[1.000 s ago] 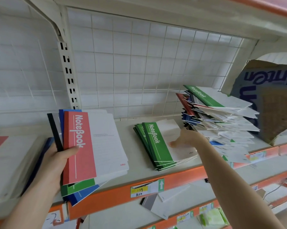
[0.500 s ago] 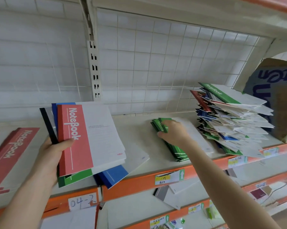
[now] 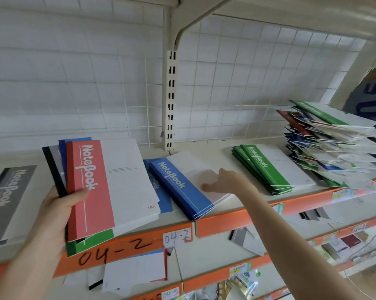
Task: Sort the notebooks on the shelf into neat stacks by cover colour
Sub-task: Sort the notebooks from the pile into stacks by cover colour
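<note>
My hands at a shelf (image 3: 217, 155) of notebooks.
A mixed pile (image 3: 334, 148) sits far right of my right hand (image 3: 223, 180), a green stack (image 3: 269, 167) nearer. My left hand (image 3: 59, 204) grips a red-topped bundle (image 3: 109, 187); right fingers lie spread on the blue stack (image 3: 182, 189).

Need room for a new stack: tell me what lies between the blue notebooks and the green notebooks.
Head view: only bare shelf between blue notebooks and green notebooks; the right forearm crosses above it.
</note>
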Demonstrator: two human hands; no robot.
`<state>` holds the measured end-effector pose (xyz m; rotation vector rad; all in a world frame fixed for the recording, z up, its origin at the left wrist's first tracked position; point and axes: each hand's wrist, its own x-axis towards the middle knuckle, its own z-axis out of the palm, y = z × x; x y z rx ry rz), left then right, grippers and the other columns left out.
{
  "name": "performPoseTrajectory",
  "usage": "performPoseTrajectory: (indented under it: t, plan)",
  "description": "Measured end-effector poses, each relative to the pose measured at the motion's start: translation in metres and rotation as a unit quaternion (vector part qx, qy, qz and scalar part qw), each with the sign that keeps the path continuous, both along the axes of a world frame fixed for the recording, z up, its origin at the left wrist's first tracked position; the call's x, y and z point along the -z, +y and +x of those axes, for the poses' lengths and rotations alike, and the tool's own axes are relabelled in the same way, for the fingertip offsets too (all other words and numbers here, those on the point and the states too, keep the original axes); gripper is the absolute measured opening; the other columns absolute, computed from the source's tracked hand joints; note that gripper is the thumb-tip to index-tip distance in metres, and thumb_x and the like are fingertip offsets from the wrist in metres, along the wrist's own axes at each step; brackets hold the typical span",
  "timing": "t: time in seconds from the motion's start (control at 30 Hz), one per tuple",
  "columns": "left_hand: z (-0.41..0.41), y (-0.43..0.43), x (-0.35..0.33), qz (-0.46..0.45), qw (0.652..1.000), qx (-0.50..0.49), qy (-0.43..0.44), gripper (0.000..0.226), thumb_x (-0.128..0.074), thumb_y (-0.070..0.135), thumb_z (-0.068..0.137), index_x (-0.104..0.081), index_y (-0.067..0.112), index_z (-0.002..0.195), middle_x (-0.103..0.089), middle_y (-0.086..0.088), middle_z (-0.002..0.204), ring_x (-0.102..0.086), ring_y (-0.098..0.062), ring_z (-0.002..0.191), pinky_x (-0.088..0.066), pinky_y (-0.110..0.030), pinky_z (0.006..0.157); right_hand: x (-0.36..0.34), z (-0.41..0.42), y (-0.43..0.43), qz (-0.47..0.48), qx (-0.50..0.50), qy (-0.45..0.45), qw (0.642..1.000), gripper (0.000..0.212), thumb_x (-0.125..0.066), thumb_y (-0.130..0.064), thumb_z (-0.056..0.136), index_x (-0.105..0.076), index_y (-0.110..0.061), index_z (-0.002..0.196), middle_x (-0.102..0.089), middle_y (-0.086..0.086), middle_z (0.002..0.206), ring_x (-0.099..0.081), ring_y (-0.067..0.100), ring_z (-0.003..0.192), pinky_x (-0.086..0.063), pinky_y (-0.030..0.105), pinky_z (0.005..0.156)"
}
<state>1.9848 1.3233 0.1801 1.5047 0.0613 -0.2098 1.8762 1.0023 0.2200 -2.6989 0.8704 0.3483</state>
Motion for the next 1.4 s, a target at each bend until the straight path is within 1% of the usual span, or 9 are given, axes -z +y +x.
performPoseTrajectory:
  t: [0.2, 0.33, 0.5, 0.63, 0.73, 0.9, 1.1, 1.23, 1.4]
  plan:
    - [-0.011, 0.013, -0.015, -0.005, 0.999, 0.024, 0.021, 0.039, -0.063, 0.015, 0.085, -0.054, 0.020, 0.123, -0.063, -0.014, 0.113, -0.060, -0.037, 0.105, -0.045, -0.055, 0.093, -0.006, 0.007, 0.009, 0.085, 0.076, -0.011, 0.993, 0.071, -0.069, -0.052, 0.076, -0.049, -0.003, 0.123, -0.052, 0.005, 0.102, -0.050, 0.020, 0.089, -0.040, 0.028, 0.072]
    - [-0.016, 0.018, -0.020, -0.015, 0.998, 0.049, 0.028, 0.041, -0.061, 0.015, 0.087, -0.053, 0.027, 0.126, -0.065, -0.011, 0.110, -0.061, -0.037, 0.098, -0.045, -0.057, 0.090, -0.004, 0.012, 0.019, 0.079, 0.087, -0.016, 0.993, 0.073, -0.068, -0.055, 0.074, -0.050, -0.006, 0.124, -0.050, 0.002, 0.101, -0.049, 0.021, 0.092, -0.039, 0.028, 0.076]
    - [-0.013, 0.021, -0.022, -0.019, 0.998, 0.061, 0.024, 0.040, -0.059, 0.015, 0.089, -0.052, 0.027, 0.127, -0.064, -0.010, 0.111, -0.061, -0.035, 0.096, -0.047, -0.051, 0.084, 0.004, 0.022, 0.039, 0.076, 0.082, -0.017, 0.994, 0.075, -0.063, -0.058, 0.078, -0.046, -0.009, 0.132, -0.054, 0.006, 0.126, -0.052, 0.024, 0.112, -0.041, 0.030, 0.086]
    - [-0.013, 0.021, -0.022, -0.018, 0.997, 0.069, 0.025, 0.039, -0.059, 0.017, 0.089, -0.052, 0.028, 0.126, -0.065, -0.010, 0.111, -0.062, -0.034, 0.094, -0.048, -0.047, 0.078, 0.004, 0.031, 0.053, 0.076, 0.078, -0.019, 0.994, 0.068, -0.061, -0.060, 0.078, -0.053, -0.008, 0.122, -0.056, 0.003, 0.099, -0.053, 0.019, 0.088, -0.038, 0.026, 0.075]
    - [-0.011, 0.023, -0.021, -0.015, 0.998, 0.062, 0.020, 0.038, -0.059, 0.018, 0.089, -0.051, 0.028, 0.125, -0.064, -0.010, 0.111, -0.061, -0.034, 0.095, -0.047, -0.046, 0.077, 0.003, 0.038, 0.059, 0.070, 0.076, -0.024, 0.994, 0.066, -0.062, -0.060, 0.077, -0.054, -0.009, 0.120, -0.054, 0.002, 0.097, -0.052, 0.019, 0.089, -0.039, 0.026, 0.075]
    - [-0.012, 0.029, -0.026, -0.018, 0.998, 0.052, 0.008, 0.040, -0.059, 0.013, 0.089, -0.051, 0.025, 0.127, -0.062, -0.009, 0.106, -0.058, -0.033, 0.093, -0.043, -0.044, 0.075, 0.004, 0.042, 0.061, 0.103, 0.091, -0.030, 0.990, 0.070, -0.066, -0.056, 0.076, -0.050, -0.011, 0.127, -0.058, 0.005, 0.123, -0.056, 0.023, 0.109, -0.042, 0.028, 0.082]
    - [-0.012, 0.028, -0.031, -0.015, 0.999, 0.051, 0.008, 0.041, -0.059, 0.013, 0.089, -0.051, 0.023, 0.128, -0.062, -0.010, 0.107, -0.058, -0.034, 0.094, -0.044, -0.045, 0.077, 0.006, 0.042, 0.062, 0.145, 0.136, -0.068, 0.978, 0.086, -0.073, -0.050, 0.073, -0.036, -0.006, 0.136, -0.050, 0.009, 0.129, -0.053, 0.026, 0.112, -0.040, 0.030, 0.077]
    - [-0.015, 0.020, -0.032, -0.008, 0.997, 0.069, 0.017, 0.040, -0.061, 0.018, 0.088, -0.052, 0.027, 0.125, -0.064, -0.010, 0.110, -0.061, -0.034, 0.094, -0.046, -0.048, 0.078, 0.013, 0.042, 0.058, 0.148, 0.116, -0.121, 0.975, 0.074, -0.076, -0.044, 0.072, -0.049, -0.004, 0.128, -0.057, 0.009, 0.117, -0.054, 0.024, 0.100, -0.040, 0.028, 0.078]
    - [-0.025, 0.001, -0.036, -0.006, 0.998, 0.064, 0.016, 0.039, -0.060, 0.015, 0.089, -0.051, 0.026, 0.125, -0.063, -0.010, 0.104, -0.060, -0.028, 0.083, -0.045, -0.038, 0.065, 0.012, 0.030, 0.043, 0.169, 0.128, -0.156, 0.965, 0.067, -0.080, -0.038, 0.069, -0.052, -0.002, 0.119, -0.055, 0.006, 0.096, -0.053, 0.023, 0.086, -0.040, 0.029, 0.069]
